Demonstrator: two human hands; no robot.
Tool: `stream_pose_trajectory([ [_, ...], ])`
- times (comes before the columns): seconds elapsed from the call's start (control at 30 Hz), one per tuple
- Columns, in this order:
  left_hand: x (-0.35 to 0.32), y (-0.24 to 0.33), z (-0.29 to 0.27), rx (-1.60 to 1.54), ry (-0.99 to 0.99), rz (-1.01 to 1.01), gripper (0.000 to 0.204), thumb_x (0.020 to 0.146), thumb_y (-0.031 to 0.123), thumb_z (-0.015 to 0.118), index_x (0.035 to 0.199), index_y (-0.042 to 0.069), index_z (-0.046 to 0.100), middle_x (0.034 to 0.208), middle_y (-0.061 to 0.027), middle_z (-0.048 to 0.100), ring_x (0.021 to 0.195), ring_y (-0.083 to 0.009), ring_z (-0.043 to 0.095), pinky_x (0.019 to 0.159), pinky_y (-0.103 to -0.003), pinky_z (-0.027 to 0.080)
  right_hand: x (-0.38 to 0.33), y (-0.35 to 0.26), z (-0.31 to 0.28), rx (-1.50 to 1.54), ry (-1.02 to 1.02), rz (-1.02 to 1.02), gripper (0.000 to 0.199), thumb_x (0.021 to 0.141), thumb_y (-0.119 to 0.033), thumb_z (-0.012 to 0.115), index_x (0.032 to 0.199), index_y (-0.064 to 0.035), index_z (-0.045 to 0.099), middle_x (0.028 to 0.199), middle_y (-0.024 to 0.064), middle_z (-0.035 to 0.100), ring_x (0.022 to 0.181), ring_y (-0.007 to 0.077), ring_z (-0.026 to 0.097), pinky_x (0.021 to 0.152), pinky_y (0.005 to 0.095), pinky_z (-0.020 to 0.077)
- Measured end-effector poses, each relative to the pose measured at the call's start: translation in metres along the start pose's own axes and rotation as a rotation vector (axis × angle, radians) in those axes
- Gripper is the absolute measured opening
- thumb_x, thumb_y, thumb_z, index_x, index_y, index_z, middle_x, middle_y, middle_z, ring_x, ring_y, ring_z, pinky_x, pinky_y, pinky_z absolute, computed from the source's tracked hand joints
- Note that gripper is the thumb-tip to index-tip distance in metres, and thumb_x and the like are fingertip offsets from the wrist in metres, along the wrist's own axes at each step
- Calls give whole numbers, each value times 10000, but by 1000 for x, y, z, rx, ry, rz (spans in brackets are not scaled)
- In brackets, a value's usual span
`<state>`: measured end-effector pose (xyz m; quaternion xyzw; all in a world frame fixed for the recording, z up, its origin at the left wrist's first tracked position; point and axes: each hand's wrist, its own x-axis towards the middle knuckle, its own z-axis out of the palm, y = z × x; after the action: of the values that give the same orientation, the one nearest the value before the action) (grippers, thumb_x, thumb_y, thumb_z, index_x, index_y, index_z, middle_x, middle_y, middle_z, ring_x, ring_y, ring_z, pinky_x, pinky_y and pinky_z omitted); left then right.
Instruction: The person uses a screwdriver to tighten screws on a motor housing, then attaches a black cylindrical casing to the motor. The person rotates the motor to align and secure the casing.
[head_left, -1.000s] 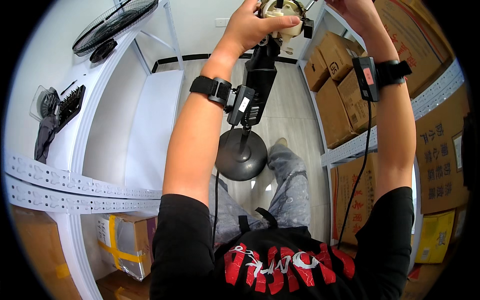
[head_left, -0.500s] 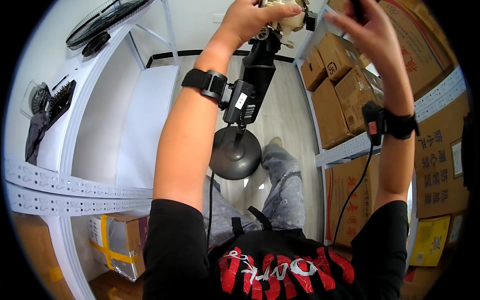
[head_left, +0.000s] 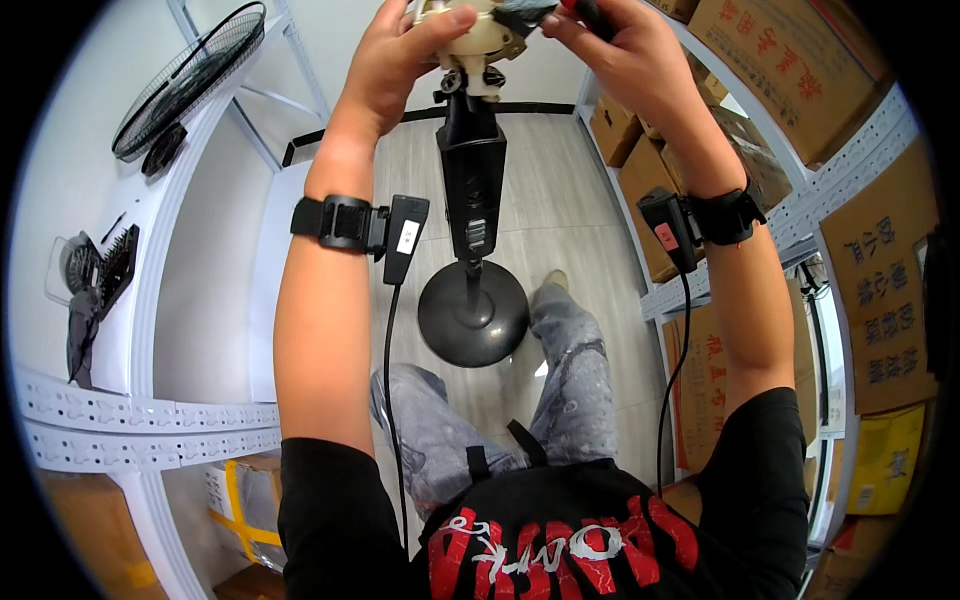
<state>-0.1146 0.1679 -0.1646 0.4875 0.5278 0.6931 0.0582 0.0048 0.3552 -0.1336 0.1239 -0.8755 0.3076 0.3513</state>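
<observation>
A pedestal fan stands in front of me, with a round black base [head_left: 473, 315] on the floor and a black column [head_left: 472, 185]. At its top is the bare cream-coloured motor head [head_left: 478, 40], partly cut off by the upper edge. My left hand [head_left: 400, 50] is closed around the left side of that head, thumb across its front. My right hand [head_left: 630, 60] is closed on a tool with a red-and-black handle [head_left: 592, 15], whose tip I cannot see. Its fingertips are beside a dark grey piece [head_left: 525, 15] at the right of the head.
A fan grille [head_left: 190, 80] lies on the white shelf at left, near a black brush-like item [head_left: 120, 260]. Cardboard boxes [head_left: 780, 70] fill the metal rack on the right. Cables [head_left: 393, 400] hang from both wrist devices. A taped box [head_left: 245, 510] sits low at left.
My right hand has come left and in to the motor head. My left hand and the head have shifted left, and the column now stands more upright in view.
</observation>
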Motion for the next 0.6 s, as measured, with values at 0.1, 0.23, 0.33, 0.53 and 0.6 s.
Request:
stream_pose_trajectory([
  [0.1, -3, 6, 12, 10, 52, -19, 746, 778, 475, 734, 1323, 12, 518, 1112, -80, 660, 964, -157, 644, 791, -269, 516, 0, 2, -2, 34, -37, 48, 199, 933, -143, 675, 1073, -4, 650, 676, -12, 473, 621, 89, 407, 553, 274, 369],
  [0.23, -2, 2, 20, 8, 60, -9, 775, 786, 492, 715, 1342, -4, 503, 1193, -119, 644, 1056, -193, 642, 875, -292, 523, -3, 23, 5, 382, 13, 69, 219, 962, -157, 636, 1100, 12, 656, 741, -17, 586, 688, 66, 494, 635, 228, 416],
  [0.33, -6, -24, -12, 124, 58, -46, 843, 829, 562, 661, 1442, 50, 391, 1274, -102, 595, 1178, -219, 599, 1008, -390, 467, -3, 3, -7, 430, -73, 181, 252, 972, -161, 618, 1146, 20, 645, 808, -10, 631, 741, 59, 536, 675, 216, 440],
  [0.53, -6, -23, -3, 44, 118, -4, 841, 771, 494, 771, 1385, 22, 443, 1066, -74, 662, 951, -131, 648, 784, -251, 510, -9, -16, -15, 280, -88, 64, 441, 855, -249, 772, 1191, 4, 640, 970, 92, 684, 844, 153, 636, 772, 284, 522],
  [0.6, -5, -23, -3, 40, 119, -7, 833, 771, 501, 771, 1376, 27, 452, 1074, -75, 660, 952, -136, 649, 784, -254, 512, -10, -20, -15, 147, -43, 9, 432, 859, -261, 768, 1193, -16, 646, 1008, 109, 698, 868, 199, 657, 783, 316, 530],
])
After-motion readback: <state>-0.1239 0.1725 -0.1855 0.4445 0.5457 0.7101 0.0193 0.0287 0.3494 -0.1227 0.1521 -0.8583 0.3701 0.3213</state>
